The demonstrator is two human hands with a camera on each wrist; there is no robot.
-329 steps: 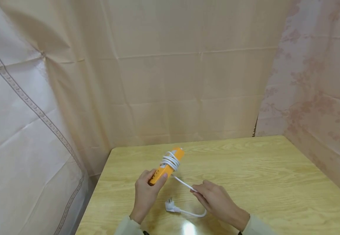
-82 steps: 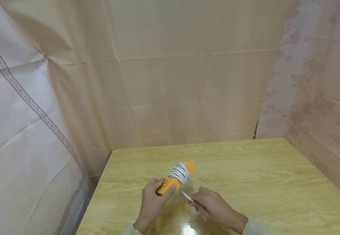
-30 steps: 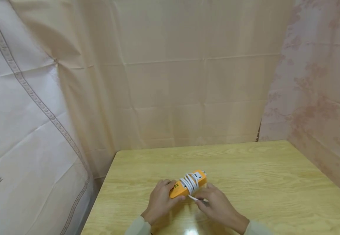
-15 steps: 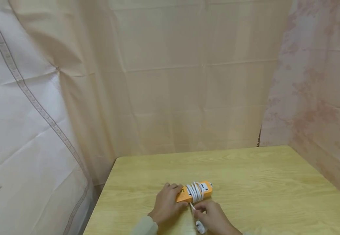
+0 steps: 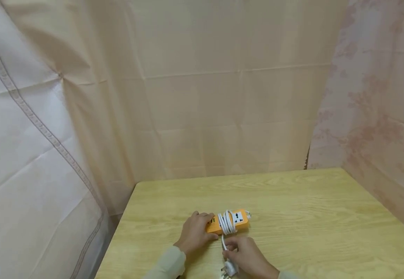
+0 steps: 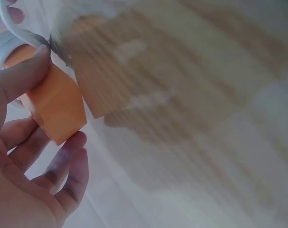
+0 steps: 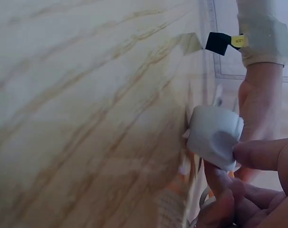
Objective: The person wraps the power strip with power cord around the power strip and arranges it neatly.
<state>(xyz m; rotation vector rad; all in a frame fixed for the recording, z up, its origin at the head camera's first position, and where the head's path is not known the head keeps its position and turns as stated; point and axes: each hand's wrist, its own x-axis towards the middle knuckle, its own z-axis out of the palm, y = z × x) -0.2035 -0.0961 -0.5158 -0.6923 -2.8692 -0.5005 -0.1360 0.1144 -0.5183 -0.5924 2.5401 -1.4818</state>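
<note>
An orange power strip with white socket faces lies close over the table in the head view. Several turns of its white cord circle its middle. My left hand grips its left end, thumb on the near side and fingers on the far side. In the left wrist view, the thumb presses the orange casing near the cord turns. With fingertips, my right hand pinches the cord's loose end just below the strip. The white plug hangs there, prongs toward me; the right wrist view shows my thumb against the plug.
The wood-grain table extends to both sides and behind the strip. Beige sheeting hangs behind its far edge, patterned sheeting on the right, and pale sheeting on the left.
Since the oldest frame, more cord is wrapped round the strip and the loose end has shortened. The strip has come nearer, turned more sideways and lowered. The right hand now holds close to the plug.
</note>
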